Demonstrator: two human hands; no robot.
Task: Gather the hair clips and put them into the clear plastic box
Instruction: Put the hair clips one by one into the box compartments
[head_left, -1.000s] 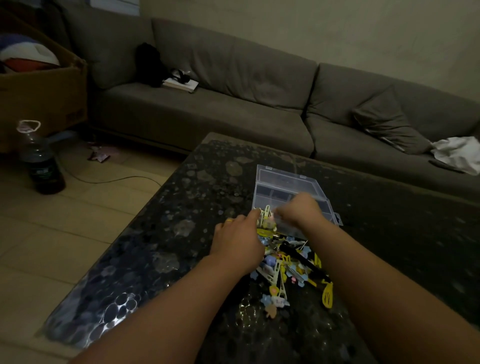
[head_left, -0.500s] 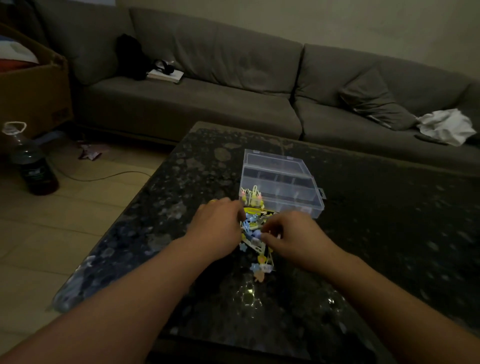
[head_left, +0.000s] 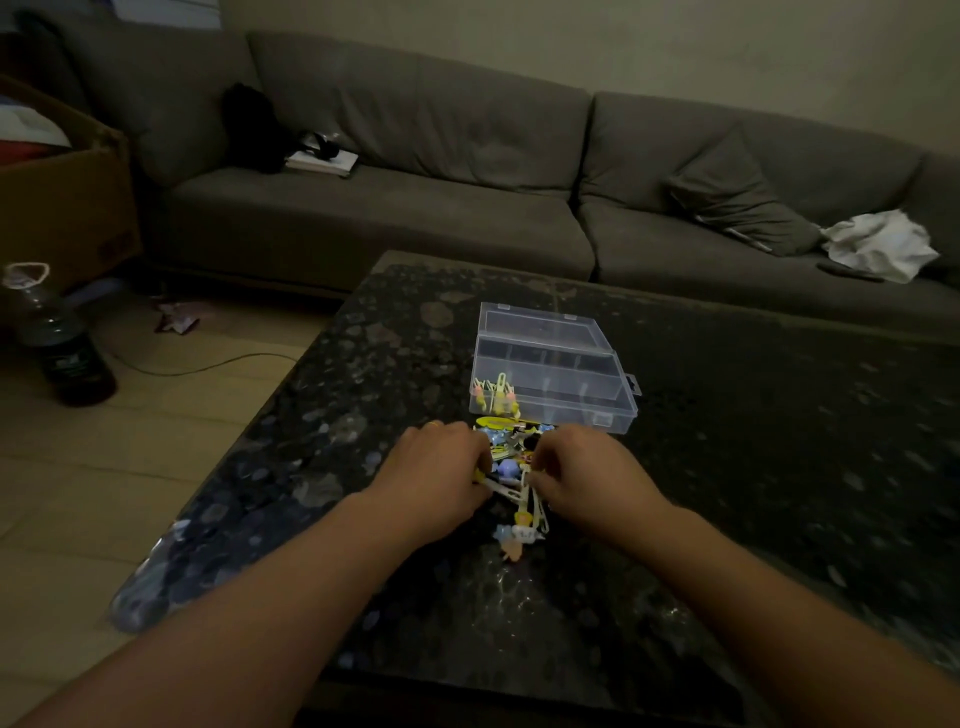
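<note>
A clear plastic box (head_left: 566, 387) stands open on the dark speckled table (head_left: 753, 467), its lid tipped back. A few yellow and pink clips (head_left: 496, 395) sit in its near left corner. A pile of colourful hair clips (head_left: 511, 470) lies just in front of the box. My left hand (head_left: 434, 475) and my right hand (head_left: 584, 478) press in on the pile from both sides, fingers curled around clips. Several clips stick out below the hands; the rest of the pile is hidden by my fingers.
A grey sofa (head_left: 467, 208) runs behind the table with a cushion (head_left: 737, 200), a white cloth (head_left: 878, 244) and a book (head_left: 322, 161) on it. A dark bottle (head_left: 62, 345), a cable and a cardboard box (head_left: 67, 202) are on the floor to the left.
Both hands drew back from the box edge to the pile, then closed in tighter around the clips. The head camera shifted, so the box appears farther away.
</note>
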